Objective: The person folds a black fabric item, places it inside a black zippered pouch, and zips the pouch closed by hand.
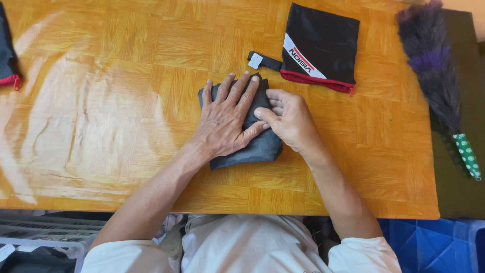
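A folded dark grey cloth (260, 146) lies in the middle of the wooden table (126, 101). My left hand (227, 119) presses flat on top of it, fingers spread. Beside it, my right hand (288, 119) rests on the cloth's right edge, with thumb and fingers pinching the fabric. Just behind the cloth lies a black pouch (321, 43) with a red hem and a white and red stripe. A short black strap with a white tag (255, 60) sticks out from the pouch's left side.
A purple and grey feather duster (432, 65) with a green dotted handle lies along the table's right edge on a dark mat. Another black item with red trim (7, 55) shows at the left edge. A blue bin (429, 245) stands below right.
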